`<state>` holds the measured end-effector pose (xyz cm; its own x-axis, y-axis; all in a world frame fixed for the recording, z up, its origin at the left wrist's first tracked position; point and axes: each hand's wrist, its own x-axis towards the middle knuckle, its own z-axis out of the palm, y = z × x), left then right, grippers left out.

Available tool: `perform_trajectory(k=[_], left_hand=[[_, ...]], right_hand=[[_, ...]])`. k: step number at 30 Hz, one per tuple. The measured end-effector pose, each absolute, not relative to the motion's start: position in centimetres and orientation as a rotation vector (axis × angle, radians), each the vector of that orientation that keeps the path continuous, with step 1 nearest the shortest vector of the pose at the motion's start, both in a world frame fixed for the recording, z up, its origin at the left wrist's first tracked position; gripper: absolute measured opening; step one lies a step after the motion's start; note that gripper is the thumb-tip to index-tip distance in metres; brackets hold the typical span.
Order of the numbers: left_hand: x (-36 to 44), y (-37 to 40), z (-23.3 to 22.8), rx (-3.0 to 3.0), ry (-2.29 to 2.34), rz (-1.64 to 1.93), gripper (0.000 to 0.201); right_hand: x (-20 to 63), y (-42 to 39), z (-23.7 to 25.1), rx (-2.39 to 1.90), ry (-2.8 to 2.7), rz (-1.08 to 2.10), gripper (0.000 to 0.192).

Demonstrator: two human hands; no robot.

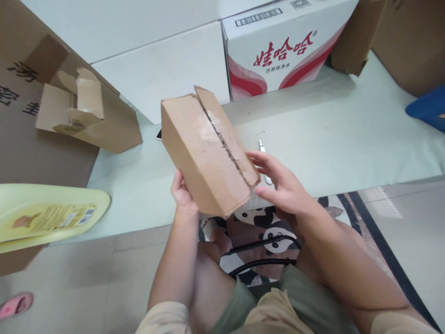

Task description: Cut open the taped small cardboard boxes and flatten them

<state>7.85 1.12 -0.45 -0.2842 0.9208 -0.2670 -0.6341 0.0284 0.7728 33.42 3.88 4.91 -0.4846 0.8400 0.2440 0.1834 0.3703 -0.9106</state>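
Observation:
A brown cardboard box [208, 153] is held up, tilted, above the green-covered table. A rough dark slit runs along its top seam, beside strips of clear tape. My left hand [183, 192] grips the box from its lower left side, the fingers partly hidden beneath it. At the right lower corner is my right hand [278, 181], fingers and thumb spread around the edge; whether the fingertips touch the cardboard I cannot tell. Behind that hand, a small silver craft knife [261, 145] lies on the table.
An opened carton [114, 120] stands at left, near a large cardboard panel [21, 134]. A yellow bottle [52, 215] is at front left. White cartons [167, 69] and a red-and-white carton [281, 65] line the back. A blue object [429, 109] sits far right.

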Motion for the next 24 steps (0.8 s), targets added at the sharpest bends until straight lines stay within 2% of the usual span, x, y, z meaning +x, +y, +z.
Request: perform_trajectory(k=[3, 5, 8, 10, 15, 21, 24], left_hand=[[8.1, 1.3, -0.1, 0.364, 0.972, 1.64, 0.038], [8.2, 1.4, 0.3, 0.399, 0.953, 1.693, 0.031], [8.5, 1.7, 0.6, 0.459, 0.934, 1.74, 0.032], [8.6, 1.9, 0.5, 0.525, 0.947, 1.751, 0.041], [7.9, 2.8, -0.6, 0.682, 1.131, 1.772, 0.071], [7.2, 2.7, 0.5, 0.968, 1.357, 1.899, 0.065], [7.9, 2.4, 1.6, 1.191, 1.348, 1.923, 0.08]], right_hand=[[33.0, 3.6, 4.9, -0.852, -1.871, 1.171, 0.071], [32.9, 3.7, 4.4, -0.864, -1.82, 1.113, 0.068], [33.0, 3.8, 3.6, -0.936, -1.727, 0.929, 0.041], [33.0, 3.9, 3.5, -1.056, -1.667, 0.798, 0.021], [32.9, 4.0, 3.6, -1.213, -1.431, 0.467, 0.026], [33.5, 4.0, 3.2, -1.057, -1.565, 0.091, 0.037], [33.0, 3.5, 3.1, -0.938, -1.729, 0.039, 0.04]])
